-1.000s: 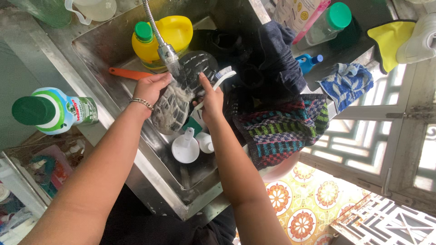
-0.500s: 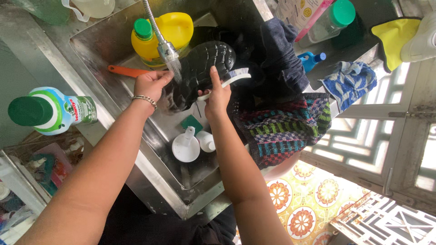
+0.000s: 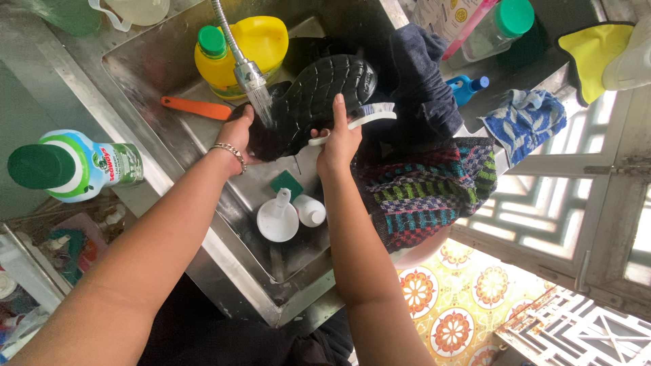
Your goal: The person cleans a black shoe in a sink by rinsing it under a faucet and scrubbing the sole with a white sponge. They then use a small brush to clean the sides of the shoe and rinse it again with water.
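Left hand [image 3: 239,134] gripping black ridged rubber shoe sole [image 3: 313,95] under faucet spray [image 3: 252,80], right hand [image 3: 339,141] clasping white-bristled brush [image 3: 359,118], stainless steel sink [image 3: 135,74]

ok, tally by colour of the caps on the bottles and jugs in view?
Green caps: 3, on the yellow jug in the sink, the white bottle on the left ledge, and the clear bottle at top right.
Blue caps: 1, on the blue bottle by the dark cloth.
Total: 4
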